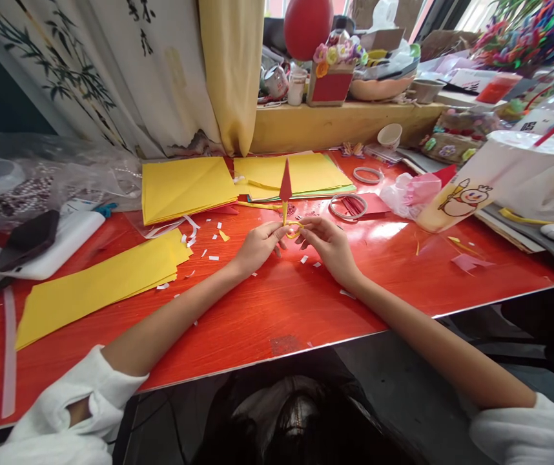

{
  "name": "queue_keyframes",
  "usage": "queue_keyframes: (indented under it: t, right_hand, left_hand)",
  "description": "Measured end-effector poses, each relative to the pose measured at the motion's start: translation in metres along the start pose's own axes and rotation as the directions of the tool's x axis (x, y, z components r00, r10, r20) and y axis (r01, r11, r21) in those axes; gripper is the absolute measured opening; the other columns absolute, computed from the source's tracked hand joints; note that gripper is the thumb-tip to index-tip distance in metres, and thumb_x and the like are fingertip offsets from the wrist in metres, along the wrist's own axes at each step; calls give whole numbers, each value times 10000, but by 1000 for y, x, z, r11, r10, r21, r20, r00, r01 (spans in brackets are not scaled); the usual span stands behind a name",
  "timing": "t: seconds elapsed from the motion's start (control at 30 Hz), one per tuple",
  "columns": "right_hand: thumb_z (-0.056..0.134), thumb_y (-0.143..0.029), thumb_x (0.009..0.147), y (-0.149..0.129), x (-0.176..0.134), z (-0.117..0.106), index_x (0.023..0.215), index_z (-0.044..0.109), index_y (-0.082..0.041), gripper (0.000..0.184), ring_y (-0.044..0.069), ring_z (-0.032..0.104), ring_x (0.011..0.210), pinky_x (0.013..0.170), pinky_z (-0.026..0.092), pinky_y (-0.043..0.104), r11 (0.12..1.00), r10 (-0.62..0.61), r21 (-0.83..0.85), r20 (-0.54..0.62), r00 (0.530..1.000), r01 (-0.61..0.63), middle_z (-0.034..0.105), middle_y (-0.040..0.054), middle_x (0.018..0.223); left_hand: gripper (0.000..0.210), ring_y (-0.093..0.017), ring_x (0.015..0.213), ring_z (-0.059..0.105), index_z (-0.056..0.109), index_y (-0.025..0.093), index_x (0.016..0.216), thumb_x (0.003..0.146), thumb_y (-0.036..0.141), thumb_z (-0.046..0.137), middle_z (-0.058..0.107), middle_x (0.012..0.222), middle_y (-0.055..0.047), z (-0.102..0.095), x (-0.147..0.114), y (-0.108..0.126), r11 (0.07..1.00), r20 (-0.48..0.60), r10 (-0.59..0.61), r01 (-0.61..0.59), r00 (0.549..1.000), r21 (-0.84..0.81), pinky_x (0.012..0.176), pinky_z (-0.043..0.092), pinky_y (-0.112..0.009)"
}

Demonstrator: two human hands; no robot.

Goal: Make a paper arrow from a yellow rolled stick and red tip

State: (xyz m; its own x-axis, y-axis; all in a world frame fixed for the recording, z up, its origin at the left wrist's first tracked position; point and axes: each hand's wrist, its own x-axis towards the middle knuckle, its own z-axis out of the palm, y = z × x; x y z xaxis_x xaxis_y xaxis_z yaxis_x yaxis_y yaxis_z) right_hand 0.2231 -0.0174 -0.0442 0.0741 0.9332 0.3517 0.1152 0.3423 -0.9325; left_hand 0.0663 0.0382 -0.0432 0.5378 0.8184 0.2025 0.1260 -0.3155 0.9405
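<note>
Over the middle of the red table my left hand [260, 244] pinches a small paper piece with a pointed red tip [285, 181] standing upright on a narrow yellow stem. My right hand [326, 244] is closed on the end of a curled yellow paper strip [294, 226], which loops between the two hands and meets the stem near my left fingertips. The fingers partly hide where strip and stem join. White paper scraps [214, 258] lie scattered below and beside my left hand.
Yellow sheets [184, 187] are stacked behind my left hand, with cut yellow paper [97, 281] at left. Tape rings [348, 206], red paper [376, 204] and a large drink cup [480, 181] stand or lie to the right. A phone [28, 239] rests at far left.
</note>
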Motion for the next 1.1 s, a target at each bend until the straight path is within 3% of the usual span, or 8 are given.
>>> queue_keyframes:
  t: [0.17, 0.3, 0.5, 0.7, 0.8, 0.93, 1.1]
  right_hand:
    - [516, -300, 844, -5, -1, 0, 928, 574, -197, 145, 116, 573, 660, 648, 497, 292, 988, -42, -148, 46, 998, 48, 582, 9, 760]
    - [440, -247, 887, -8, -2, -2, 856, 591, -196, 163, 116, 547, 683, 671, 461, 283, 915, -145, -362, 119, 982, 179, 546, 20, 787]
    - [413, -235, 905, -2, -1, -2, 862, 586, -188, 184, 125, 541, 716, 671, 456, 272, 860, -232, -428, 153, 961, 276, 547, 47, 855]
    - [537, -281, 847, -5, -1, 3, 942, 604, -213, 134, 161, 577, 858, 785, 487, 319, 886, -157, -409, 180, 971, 219, 587, 51, 926]
    - [616, -317, 787, -3, -2, 4, 1061, 582, -221, 292, 155, 611, 852, 747, 528, 306, 929, -83, -347, 148, 986, 130, 551, 65, 1035]
    - [571, -339, 815, 1, -3, 5, 1101, 508, -212, 319, 138, 638, 689, 636, 538, 298, 975, 31, -220, 83, 996, -12, 604, 28, 845]
    - [543, -297, 835, -1, -3, 4, 1025, 528, -204, 212, 131, 628, 683, 691, 523, 309, 977, -27, -210, -4, 1000, 26, 604, 0, 746]
  left_hand:
    - [308, -100, 641, 554, 648, 128, 990, 813, 358, 545, 564, 729, -22, 2, 1, -1, 972, -7, -4, 3, 1000, -235, 568, 527, -242]
    - [302, -92, 630, 547, 655, 133, 1016, 830, 332, 522, 564, 725, -20, 1, 0, -1, 975, 2, 9, -8, 1000, -220, 599, 538, -250]
    - [290, -83, 658, 556, 652, 150, 1035, 834, 306, 513, 599, 838, -34, 1, 0, -2, 992, 10, -6, 7, 1000, -124, 571, 521, -201]
    - [288, -100, 701, 566, 629, 137, 1006, 840, 340, 508, 598, 842, -38, 2, 2, -1, 986, 30, -17, 21, 999, -166, 560, 530, -191]
    - [263, -105, 725, 569, 616, 123, 980, 825, 320, 536, 591, 844, -42, 1, 3, 0, 973, -59, -56, 41, 997, -228, 611, 552, -222]
    - [277, -123, 764, 589, 565, 118, 1020, 804, 292, 567, 595, 929, -68, 1, 4, 0, 958, -138, -78, 36, 987, -283, 644, 569, -272]
    - [299, -118, 698, 622, 528, 135, 1048, 786, 265, 595, 628, 840, -44, 2, 2, -2, 963, -107, -26, -4, 994, -270, 650, 560, -278]
